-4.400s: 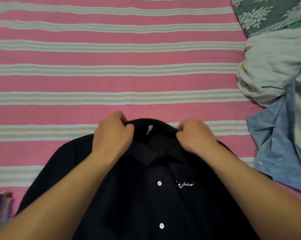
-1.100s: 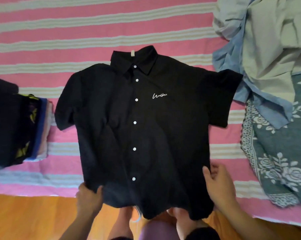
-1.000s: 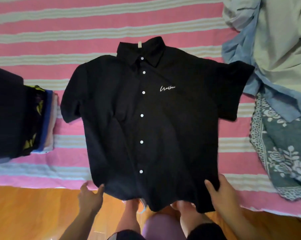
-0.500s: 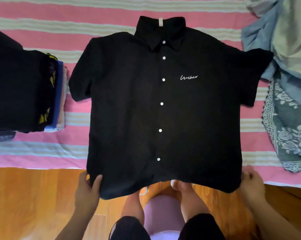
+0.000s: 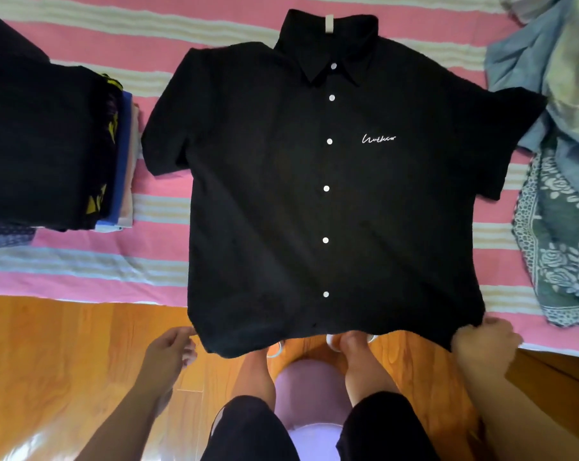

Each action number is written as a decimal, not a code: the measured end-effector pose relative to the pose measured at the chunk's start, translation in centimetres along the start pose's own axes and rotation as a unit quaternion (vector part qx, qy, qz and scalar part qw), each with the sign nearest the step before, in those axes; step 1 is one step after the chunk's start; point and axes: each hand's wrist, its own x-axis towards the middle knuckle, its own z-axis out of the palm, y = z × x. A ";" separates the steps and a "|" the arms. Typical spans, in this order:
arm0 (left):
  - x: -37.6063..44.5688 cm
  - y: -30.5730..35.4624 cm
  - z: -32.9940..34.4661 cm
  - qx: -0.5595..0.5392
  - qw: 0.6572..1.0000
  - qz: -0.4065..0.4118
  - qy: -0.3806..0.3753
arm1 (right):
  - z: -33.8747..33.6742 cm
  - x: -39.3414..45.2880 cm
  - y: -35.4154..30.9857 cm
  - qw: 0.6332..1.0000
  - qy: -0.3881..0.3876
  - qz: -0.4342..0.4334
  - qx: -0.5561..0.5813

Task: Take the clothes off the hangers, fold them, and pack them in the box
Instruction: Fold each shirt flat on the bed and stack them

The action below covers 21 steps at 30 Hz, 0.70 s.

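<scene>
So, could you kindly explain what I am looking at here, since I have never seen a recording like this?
No machine here: a person wears a camera on the head, looking down at their own hands and legs. A black shirt, buttoned and face up, lies flat on a pink striped bed, its hem hanging over the edge. The right hand has a grip on the hem corner; the left hand is beside the other corner, fingers loose. Folded clothes sit left, loose garments right.

Folded stack (image 5: pixel 48 144) and loose clothes (image 5: pixel 561 78) flank the spread shirt (image 5: pixel 281 194).
</scene>
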 end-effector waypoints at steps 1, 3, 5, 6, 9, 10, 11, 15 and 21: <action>-0.3 -0.2 0.2 0.004 1.000 -0.010 -0.007 | 0.4 -1.2 -1.0 0.999 0.026 -0.043 -0.019; -0.7 -0.5 0.8 -0.016 0.999 -0.040 -0.024 | 1.6 -4.0 -3.7 0.985 0.020 -0.170 -0.023; -0.7 -0.9 1.9 -0.029 0.997 -0.063 -0.033 | 3.3 -7.3 -7.1 0.963 -0.067 -0.262 -0.008; -0.5 -0.9 2.6 -0.026 0.997 -0.071 -0.035 | 4.3 -8.9 -8.7 0.946 -0.120 -0.299 -0.016; 0.9 -1.0 4.4 -0.023 0.997 -0.065 -0.023 | 6.8 -12.5 -12.4 0.879 -0.226 -0.413 -0.080; 1.4 -0.9 4.9 -0.028 0.997 -0.062 -0.023 | 7.4 -13.3 -13.4 0.860 -0.238 -0.440 -0.102; 1.7 -0.9 5.3 -0.036 0.997 -0.061 -0.027 | 7.9 -13.9 -14.2 0.849 -0.242 -0.454 -0.122; 0.6 -1.0 6.7 -0.019 0.999 -0.036 -0.030 | 8.7 -14.8 -16.2 0.845 -0.267 -0.425 -0.184; -3.4 -1.6 10.8 -0.131 0.988 0.023 -0.074 | 9.2 -17.5 -15.8 0.820 -0.296 -0.455 -0.182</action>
